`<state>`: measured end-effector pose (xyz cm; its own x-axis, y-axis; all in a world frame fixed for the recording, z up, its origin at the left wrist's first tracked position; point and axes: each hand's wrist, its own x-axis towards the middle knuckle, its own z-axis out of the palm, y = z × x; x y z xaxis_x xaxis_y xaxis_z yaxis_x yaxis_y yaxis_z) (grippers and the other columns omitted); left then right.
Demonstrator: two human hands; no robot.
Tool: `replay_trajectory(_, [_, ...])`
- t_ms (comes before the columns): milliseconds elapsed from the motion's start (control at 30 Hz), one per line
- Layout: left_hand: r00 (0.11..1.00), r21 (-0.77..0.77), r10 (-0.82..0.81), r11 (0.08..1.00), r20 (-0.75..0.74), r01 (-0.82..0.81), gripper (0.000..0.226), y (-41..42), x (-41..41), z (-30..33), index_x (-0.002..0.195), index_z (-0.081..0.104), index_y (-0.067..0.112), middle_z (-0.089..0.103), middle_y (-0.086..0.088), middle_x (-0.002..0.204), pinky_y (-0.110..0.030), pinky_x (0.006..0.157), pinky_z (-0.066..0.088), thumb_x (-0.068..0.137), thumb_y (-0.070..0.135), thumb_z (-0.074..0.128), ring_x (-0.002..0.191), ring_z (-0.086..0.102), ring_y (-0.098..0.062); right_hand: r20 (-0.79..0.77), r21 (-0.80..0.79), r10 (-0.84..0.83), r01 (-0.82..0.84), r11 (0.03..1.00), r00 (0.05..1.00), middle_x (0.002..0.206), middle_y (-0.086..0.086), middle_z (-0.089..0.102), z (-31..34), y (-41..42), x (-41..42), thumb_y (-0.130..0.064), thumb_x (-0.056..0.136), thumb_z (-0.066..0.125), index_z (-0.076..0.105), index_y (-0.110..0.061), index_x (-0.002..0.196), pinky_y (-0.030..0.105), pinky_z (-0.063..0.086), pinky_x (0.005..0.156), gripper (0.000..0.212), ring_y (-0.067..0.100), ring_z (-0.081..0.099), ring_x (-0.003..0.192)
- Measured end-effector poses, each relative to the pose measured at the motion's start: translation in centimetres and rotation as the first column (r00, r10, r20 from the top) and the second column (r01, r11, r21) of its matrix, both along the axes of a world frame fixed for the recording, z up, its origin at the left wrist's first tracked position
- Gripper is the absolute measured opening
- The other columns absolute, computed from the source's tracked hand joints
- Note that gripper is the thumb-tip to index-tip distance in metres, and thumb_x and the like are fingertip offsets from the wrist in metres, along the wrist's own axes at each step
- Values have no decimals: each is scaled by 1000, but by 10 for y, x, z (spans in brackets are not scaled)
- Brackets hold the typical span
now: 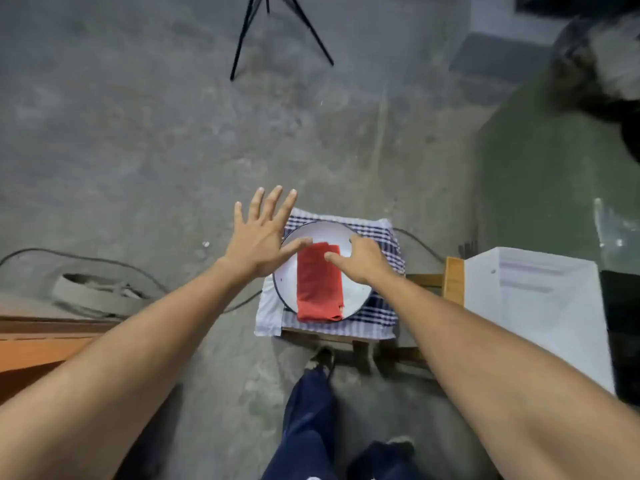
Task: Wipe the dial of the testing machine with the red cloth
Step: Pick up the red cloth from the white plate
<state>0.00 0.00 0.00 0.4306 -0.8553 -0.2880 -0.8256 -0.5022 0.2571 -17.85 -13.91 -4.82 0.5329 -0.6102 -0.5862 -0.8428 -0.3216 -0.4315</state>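
A folded red cloth [318, 285] lies in a white enamel basin [356, 296] with a dark rim. The basin sits on a checked towel [381, 320] spread over a low wooden stool. My left hand [263, 237] hovers flat with fingers spread over the basin's left rim, its thumb pointing at the cloth's top edge. My right hand [363, 261] is above the cloth's upper right corner, thumb touching or just over it, fingers curled down over the basin. A green machine body [540, 174] stands at the right; its dial is not visible.
A white box [540, 306] stands right of the stool. Black tripod legs [277, 32] rise at the top. A cable and a grey strap [93, 292] lie on the concrete floor at left. An orange-brown surface [38, 344] is at the left edge. My legs are below.
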Motion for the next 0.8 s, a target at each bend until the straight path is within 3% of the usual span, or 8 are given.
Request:
replay_trajectory(133, [998,98,6,995,-58,0,101,16,-1,-55,168,-4,37,-4,0,180,-69,128,-1,86,90,23,165,-11,-29,-143,102,-170,185,977,975,152,21,52,-64,30,13,-57,95,70,47,-3,153,46,51,109,83,41,56,138])
replay_trajectory(233, [994,108,10,994,-110,2,101,21,7,-94,168,-3,37,-5,0,180,-69,128,-2,86,90,24,165,-11,-28,-164,-2,-270,273,962,949,154,19,46,-104,52,31,-51,93,76,34,-3,160,50,51,107,93,42,51,141])
replay_trajectory(300, [992,98,14,995,-123,-1,101,20,14,-103,168,-2,36,-3,0,180,-69,128,-1,86,90,25,165,-10,-28,-158,-74,-329,321,944,931,145,19,56,-115,58,37,-45,87,85,41,-5,150,50,54,100,87,42,58,133])
replay_trajectory(367, [991,89,33,996,-129,-21,103,20,22,-108,169,-2,35,-2,0,180,-68,129,0,87,90,26,165,-10,-27,-136,-19,-440,441,897,888,133,18,68,-121,58,40,-37,81,92,48,-7,136,48,56,94,76,43,67,122])
replay_trajectory(533, [993,60,51,997,-106,-45,107,5,28,-89,169,1,32,3,0,180,-69,128,4,84,91,27,165,-4,-28,-15,406,-490,453,794,872,109,17,79,-108,40,26,-13,83,76,72,-10,109,44,64,88,26,34,76,99])
replay_trajectory(633, [995,43,46,998,-83,-43,107,-12,21,-67,169,0,33,4,0,179,-69,128,3,83,92,28,165,-5,-28,26,723,-602,400,563,798,122,28,72,-83,17,7,5,96,58,57,-1,135,48,66,86,39,33,73,97])
replay_trajectory(700, [998,18,19,1000,-59,-18,107,-28,7,-46,168,-1,34,3,1,180,-68,129,3,83,92,28,165,-5,-27,67,771,-667,386,507,742,126,30,69,-56,-6,-18,10,101,52,50,-3,143,46,64,86,45,35,71,100])
replay_trajectory(800, [999,-51,-40,998,2,40,106,-62,-29,-1,168,-2,35,1,2,180,-68,128,1,84,92,27,165,-7,-27,127,830,-757,349,435,641,98,18,78,3,-50,-69,12,100,52,60,-8,131,44,67,77,38,29,78,79])
